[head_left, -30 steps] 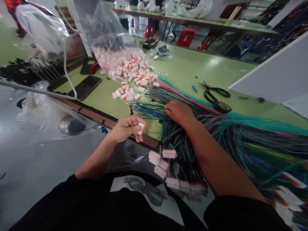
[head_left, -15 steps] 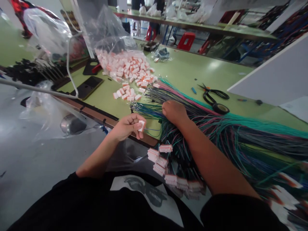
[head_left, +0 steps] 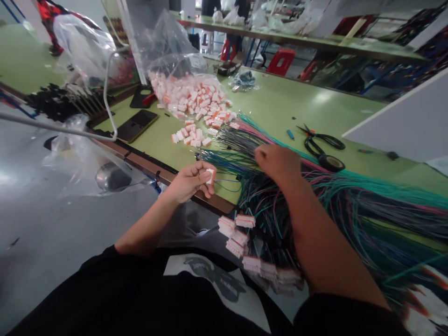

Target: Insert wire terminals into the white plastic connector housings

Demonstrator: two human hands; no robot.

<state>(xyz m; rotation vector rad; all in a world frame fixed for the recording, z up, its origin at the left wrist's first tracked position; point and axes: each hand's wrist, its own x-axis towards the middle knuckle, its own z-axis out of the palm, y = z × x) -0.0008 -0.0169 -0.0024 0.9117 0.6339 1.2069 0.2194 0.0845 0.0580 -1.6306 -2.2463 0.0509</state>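
My left hand pinches a white and orange connector housing between thumb and fingers at the table's front edge. A blue wire runs from the housing toward the wire bundles. Over the bundle of dark wires, my right hand has its fingers curled in; what they hold, if anything, is hidden. Bundles of blue wires and green wires lie alongside. Below, several wired connectors hang off the table edge in a cluster.
Loose connector housings lie beyond my left hand, before a plastic bag spilling more. Scissors and a roll of black tape sit right of the wires. At left are a phone and a bent metal rod.
My right hand has moved right along the wires, away from their tips. My left hand keeps its pinch on the connector housing. The whole view has shifted slightly.
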